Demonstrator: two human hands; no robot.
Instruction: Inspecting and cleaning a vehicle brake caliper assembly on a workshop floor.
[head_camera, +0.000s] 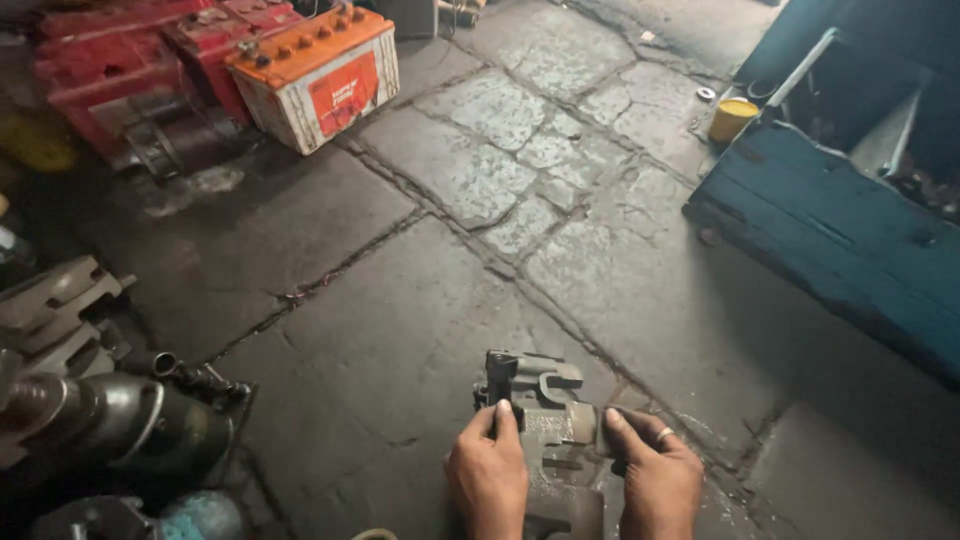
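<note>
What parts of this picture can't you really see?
- Grey metal part: its lower end is hidden by the left hand and right hand and cut off by the bottom edge of the head view.
- Blue wooden box: its inside is too dark, and the right edge cuts it off.
- Dark machine parts: shadowed, cut off at the left edge.

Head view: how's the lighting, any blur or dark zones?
Head view: dim and uneven; the stone floor mid-frame catches the most light, the left edge and the blue wooden box at right sit in deep shadow. Left hand and right hand on the grey metal part are lit and fairly sharp. Orange-topped battery is slightly soft. No glare.
</note>
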